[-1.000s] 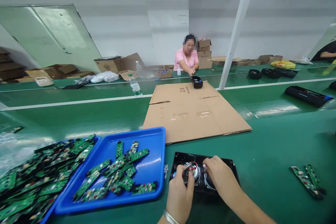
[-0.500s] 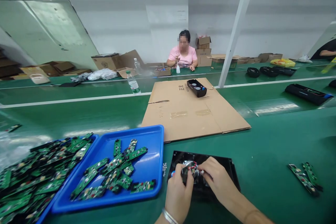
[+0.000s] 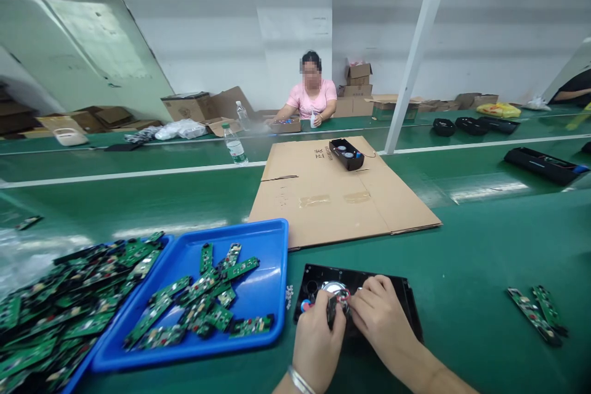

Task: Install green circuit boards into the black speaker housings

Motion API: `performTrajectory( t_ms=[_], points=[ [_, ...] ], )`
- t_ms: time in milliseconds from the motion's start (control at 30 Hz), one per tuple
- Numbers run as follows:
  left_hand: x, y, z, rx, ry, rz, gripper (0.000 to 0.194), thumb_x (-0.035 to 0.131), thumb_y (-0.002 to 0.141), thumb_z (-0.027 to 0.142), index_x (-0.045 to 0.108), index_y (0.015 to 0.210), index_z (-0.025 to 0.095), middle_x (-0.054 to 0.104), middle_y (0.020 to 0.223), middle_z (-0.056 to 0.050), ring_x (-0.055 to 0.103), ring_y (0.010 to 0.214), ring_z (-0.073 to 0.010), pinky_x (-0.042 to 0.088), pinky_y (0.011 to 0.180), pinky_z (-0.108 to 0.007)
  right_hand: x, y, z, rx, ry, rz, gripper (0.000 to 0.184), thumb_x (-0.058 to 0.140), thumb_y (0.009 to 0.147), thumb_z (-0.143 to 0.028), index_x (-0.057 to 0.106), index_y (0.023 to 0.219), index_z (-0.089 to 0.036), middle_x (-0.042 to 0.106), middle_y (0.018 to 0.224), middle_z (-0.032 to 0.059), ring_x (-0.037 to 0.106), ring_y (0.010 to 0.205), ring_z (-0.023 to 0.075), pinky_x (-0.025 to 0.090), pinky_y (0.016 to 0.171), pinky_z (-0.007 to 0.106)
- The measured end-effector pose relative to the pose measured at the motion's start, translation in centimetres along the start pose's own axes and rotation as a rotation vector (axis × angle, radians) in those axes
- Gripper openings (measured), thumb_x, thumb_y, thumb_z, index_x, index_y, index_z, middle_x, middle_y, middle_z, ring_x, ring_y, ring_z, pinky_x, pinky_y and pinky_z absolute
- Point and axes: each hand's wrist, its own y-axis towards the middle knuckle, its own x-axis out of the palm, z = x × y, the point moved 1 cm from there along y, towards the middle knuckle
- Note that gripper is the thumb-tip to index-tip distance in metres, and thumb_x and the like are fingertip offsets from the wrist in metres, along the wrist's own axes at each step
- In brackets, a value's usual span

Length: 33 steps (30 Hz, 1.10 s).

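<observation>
A black plastic housing (image 3: 404,295) lies on the green belt in front of me, with a round silver speaker part (image 3: 333,287) in it. My left hand (image 3: 318,341) is closed around a small dark piece with red wire at the housing's left side. My right hand (image 3: 378,320) pinches the same small piece from the right, fingers bent over the housing. A silver bracelet (image 3: 299,380) sits on my left wrist.
A blue tray (image 3: 272,246) with several green circuit boards stands to the left, beside a heap of boards (image 3: 55,314). Two boards (image 3: 535,314) lie at the right. Flat cardboard (image 3: 341,194) carries another black housing (image 3: 346,152). A person in pink (image 3: 309,98) sits across.
Both my hands have drawn together over the left part of the housing, with the small wired piece between them. The person across has leaned to the left. A second housing slid onto the cardboard.
</observation>
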Motion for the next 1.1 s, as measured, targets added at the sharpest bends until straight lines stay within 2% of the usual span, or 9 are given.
performTrajectory(
  t_ms=[133, 233, 400, 533, 600, 733, 933, 1033, 1100],
  points=[
    [0.3, -0.2, 0.0, 0.119, 0.078, 0.059, 0.014, 0.041, 0.090, 0.018, 0.051, 0.080, 0.023, 0.064, 0.057, 0.001, 0.063, 0.047, -0.0178, 0.042, 0.042, -0.024, -0.1, 0.0, -0.3, -0.033, -0.084, 0.008, 0.030, 0.044, 0.091, -0.007, 0.050, 0.063, -0.016, 0.051, 0.058, -0.0004, 0.040, 0.066, 0.0145, 0.031, 0.075, 0.033],
    [0.4, -0.2, 0.0, 0.139, 0.071, 0.059, 0.014, 0.041, 0.090, 0.017, 0.051, 0.083, 0.023, 0.065, 0.060, 0.001, 0.064, 0.051, -0.0177, 0.045, 0.046, -0.024, -0.4, 0.2, -0.2, -0.013, 0.007, 0.028, 0.029, 0.044, 0.092, -0.008, 0.052, 0.066, -0.016, 0.053, 0.059, -0.0007, 0.042, 0.066, 0.0140, 0.032, 0.075, 0.032],
    [0.5, -0.4, -0.1, 0.158, -0.006, -0.005, 0.015, 0.038, 0.093, 0.016, 0.051, 0.089, 0.022, 0.067, 0.070, -0.001, 0.066, 0.059, -0.0176, 0.050, 0.054, -0.025, -0.8, 0.1, 0.4, 0.101, 0.178, 0.006, 0.030, 0.040, 0.098, -0.018, 0.057, 0.074, -0.017, 0.055, 0.061, -0.0012, 0.044, 0.064, 0.0135, 0.036, 0.072, 0.031],
    [0.3, -0.4, -0.2, 0.197, -0.029, -0.049, 0.016, 0.038, 0.093, 0.017, 0.052, 0.096, 0.022, 0.069, 0.077, -0.002, 0.068, 0.066, -0.0197, 0.051, 0.058, -0.028, -0.8, -0.2, 1.2, 0.112, 0.126, -0.062, 0.030, 0.032, 0.101, -0.027, 0.060, 0.107, -0.016, 0.060, 0.069, 0.0018, 0.050, 0.068, 0.0159, 0.040, 0.073, 0.033],
    [0.2, -0.3, -0.3, 0.199, -0.059, -0.073, 0.016, 0.038, 0.093, 0.017, 0.052, 0.097, 0.023, 0.069, 0.078, -0.002, 0.068, 0.068, -0.0200, 0.051, 0.059, -0.029, -0.9, -0.2, 1.6, 0.080, 0.123, -0.123, 0.029, 0.034, 0.101, -0.028, 0.059, 0.113, -0.019, 0.061, 0.070, 0.0010, 0.051, 0.069, 0.0158, 0.041, 0.076, 0.034],
    [0.1, -0.3, -0.4, 0.130, -0.135, -0.121, 0.015, 0.037, 0.093, 0.019, 0.052, 0.094, 0.023, 0.069, 0.079, -0.001, 0.067, 0.068, -0.0189, 0.049, 0.060, -0.028, -0.8, -0.1, 2.0, 0.072, 0.169, -0.200, 0.020, 0.043, 0.099, -0.028, 0.062, 0.097, -0.021, 0.061, 0.070, -0.0002, 0.052, 0.070, 0.0154, 0.040, 0.077, 0.033],
    [0.3, -0.4, -0.4, 0.103, -0.139, -0.111, 0.017, 0.037, 0.093, 0.020, 0.054, 0.091, 0.022, 0.069, 0.075, -0.002, 0.066, 0.065, -0.0192, 0.047, 0.057, -0.027, -0.7, -0.3, 1.5, 0.074, 0.145, -0.225, 0.016, 0.045, 0.097, -0.023, 0.060, 0.092, -0.018, 0.061, 0.070, 0.0011, 0.050, 0.069, 0.0172, 0.042, 0.075, 0.036],
    [0.1, -0.3, -0.2, 0.011, -0.255, -0.100, 0.016, 0.039, 0.093, 0.024, 0.055, 0.089, 0.022, 0.069, 0.072, -0.001, 0.066, 0.062, -0.0175, 0.048, 0.056, -0.026, -0.9, -0.2, 1.5, 0.174, 0.210, -0.274, 0.010, 0.052, 0.094, -0.021, 0.061, 0.097, -0.020, 0.063, 0.079, 0.0024, 0.055, 0.077, 0.0187, 0.047, 0.074, 0.035],
    [0.0, -0.2, -0.2, -0.098, -0.348, -0.081, 0.015, 0.042, 0.093, 0.028, 0.055, 0.087, 0.022, 0.069, 0.069, 0.000, 0.067, 0.060, -0.0168, 0.050, 0.057, -0.025, -1.3, -0.1, 1.7, 0.298, 0.251, -0.287, 0.015, 0.061, 0.088, -0.022, 0.062, 0.103, -0.022, 0.065, 0.090, 0.0040, 0.058, 0.086, 0.0208, 0.051, 0.075, 0.035]
  ],
)
